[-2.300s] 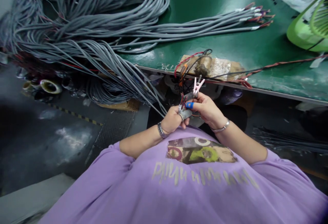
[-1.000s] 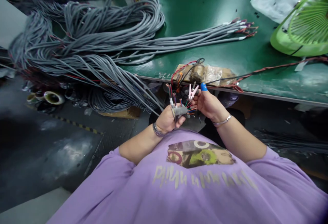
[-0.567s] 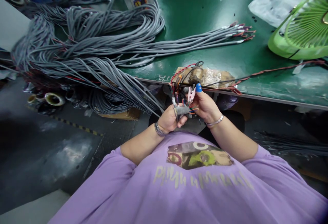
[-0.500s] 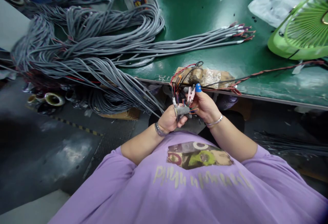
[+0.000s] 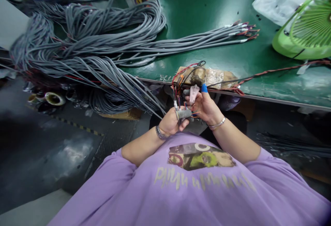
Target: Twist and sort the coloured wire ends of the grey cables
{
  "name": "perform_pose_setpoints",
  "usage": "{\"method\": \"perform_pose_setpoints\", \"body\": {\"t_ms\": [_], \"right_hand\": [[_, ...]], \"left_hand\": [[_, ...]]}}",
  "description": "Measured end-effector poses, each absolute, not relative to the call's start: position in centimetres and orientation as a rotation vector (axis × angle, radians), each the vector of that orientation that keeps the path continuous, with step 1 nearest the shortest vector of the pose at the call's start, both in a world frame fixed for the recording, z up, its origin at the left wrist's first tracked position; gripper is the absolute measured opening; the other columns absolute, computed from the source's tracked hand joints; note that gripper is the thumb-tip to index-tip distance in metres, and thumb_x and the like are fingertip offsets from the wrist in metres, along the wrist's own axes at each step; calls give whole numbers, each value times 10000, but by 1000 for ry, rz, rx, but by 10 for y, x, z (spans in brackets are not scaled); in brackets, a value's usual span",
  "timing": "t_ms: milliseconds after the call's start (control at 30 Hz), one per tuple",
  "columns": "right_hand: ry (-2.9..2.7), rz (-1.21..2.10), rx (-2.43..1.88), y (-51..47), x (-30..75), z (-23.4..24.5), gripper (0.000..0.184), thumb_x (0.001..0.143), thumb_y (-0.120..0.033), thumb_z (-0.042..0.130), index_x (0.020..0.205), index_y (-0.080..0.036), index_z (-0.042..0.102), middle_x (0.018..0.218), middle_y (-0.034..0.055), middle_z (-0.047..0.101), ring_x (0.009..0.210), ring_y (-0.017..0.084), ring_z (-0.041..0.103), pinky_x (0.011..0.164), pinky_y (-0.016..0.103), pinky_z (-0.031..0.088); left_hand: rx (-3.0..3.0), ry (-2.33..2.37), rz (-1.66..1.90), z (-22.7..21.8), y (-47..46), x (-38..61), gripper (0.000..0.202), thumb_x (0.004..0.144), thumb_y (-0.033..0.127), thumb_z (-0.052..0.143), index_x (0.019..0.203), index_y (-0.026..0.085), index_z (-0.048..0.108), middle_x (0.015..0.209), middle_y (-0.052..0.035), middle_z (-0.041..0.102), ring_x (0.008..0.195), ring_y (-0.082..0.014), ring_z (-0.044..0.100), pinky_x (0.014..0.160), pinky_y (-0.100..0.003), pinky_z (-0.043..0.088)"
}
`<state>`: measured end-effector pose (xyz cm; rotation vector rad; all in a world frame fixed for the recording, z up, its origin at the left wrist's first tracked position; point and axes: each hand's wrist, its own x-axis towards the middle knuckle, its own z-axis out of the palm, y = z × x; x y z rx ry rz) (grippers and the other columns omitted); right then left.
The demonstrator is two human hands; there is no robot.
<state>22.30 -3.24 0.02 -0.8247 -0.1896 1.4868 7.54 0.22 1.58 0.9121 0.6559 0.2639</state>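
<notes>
My left hand (image 5: pixel 172 121) is closed around the end of a grey cable (image 5: pixel 184 113), whose thin coloured wires (image 5: pixel 177 96) fan out upward. My right hand (image 5: pixel 205 108) is closed on a small pink clip (image 5: pixel 193 93) right beside those wires; its thumb wears a blue cover (image 5: pixel 204 88). Both hands hover just below the front edge of the green table (image 5: pixel 207 8). A taped block (image 5: pixel 205 74) with red and black leads sits on that edge, directly beyond the hands.
A big pile of grey cables (image 5: pixel 85 43) covers the table's left side and spills over its edge. A bundle of stripped cables (image 5: pixel 207 39) lies across the middle. A green fan (image 5: pixel 307 29) and a plastic bag (image 5: pixel 281 0) are at the right. Tape rolls (image 5: pixel 51 98) lie lower left.
The pink clip, held with its jaws spread a moment ago, now looks turned and blurred in my right hand. My hands have stayed close together below the table edge; the view shifted slightly.
</notes>
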Motion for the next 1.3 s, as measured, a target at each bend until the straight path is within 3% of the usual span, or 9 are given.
{"method": "perform_pose_setpoints", "body": {"t_ms": [167, 300, 400, 567, 700, 800, 1033, 1300], "right_hand": [[-241, 1497, -826, -37, 226, 2, 427, 883, -615, 582, 889, -201, 685, 750, 13, 687, 581, 113, 558, 534, 233, 460], [-307, 1436, -826, -38, 225, 1, 243, 818, -429, 704, 849, -188, 690, 685, -18, 642, 551, 88, 502, 521, 209, 435], [-341, 1353, -889, -39, 221, -2, 312, 793, -504, 719, 796, -195, 674, 655, -19, 614, 547, 94, 481, 519, 229, 412], [-438, 904, -1078, -36, 216, -10, 463, 712, -639, 764, 658, -209, 602, 572, -41, 543, 519, 83, 444, 508, 236, 359], [-365, 1139, -997, -30, 214, -8, 553, 701, -758, 686, 699, -208, 629, 585, -17, 597, 529, 109, 516, 507, 247, 413], [-263, 1307, -919, -26, 215, -1, 565, 702, -755, 691, 756, -193, 659, 627, 2, 653, 529, 119, 555, 515, 257, 451], [-195, 1291, -916, -26, 215, 7, 463, 745, -659, 733, 744, -206, 639, 639, 1, 667, 530, 127, 557, 519, 266, 463], [-208, 1360, -880, -29, 216, 0, 553, 747, -769, 634, 751, -216, 619, 686, -6, 674, 534, 112, 551, 528, 253, 468]], "left_hand": [[970, 678, 362, 14, -7, 69, 509, 608, 602, 787, 706, 163, 549, 407, 44, 524, 273, -72, 399, 292, -190, 233], [994, 706, 470, 12, -12, 71, 452, 670, 561, 768, 716, 173, 541, 445, 50, 550, 300, -65, 418, 320, -189, 283], [1008, 726, 512, 12, -14, 74, 454, 685, 575, 751, 703, 177, 532, 464, 47, 559, 314, -63, 429, 329, -191, 288], [1020, 737, 524, 15, -15, 79, 432, 705, 547, 742, 673, 175, 524, 467, 42, 560, 312, -62, 427, 330, -196, 296], [1009, 728, 539, 13, -16, 82, 419, 704, 538, 749, 696, 169, 549, 466, 44, 562, 308, -66, 434, 324, -192, 299], [1006, 726, 543, 11, -16, 84, 427, 699, 545, 752, 695, 168, 550, 471, 44, 565, 313, -66, 442, 328, -190, 306], [1032, 764, 516, 9, -16, 85, 440, 690, 554, 752, 668, 165, 547, 471, 37, 566, 317, -66, 448, 334, -197, 307], [1027, 759, 512, 8, -17, 82, 467, 672, 584, 763, 687, 169, 550, 484, 38, 572, 321, -65, 446, 338, -198, 316]]}}
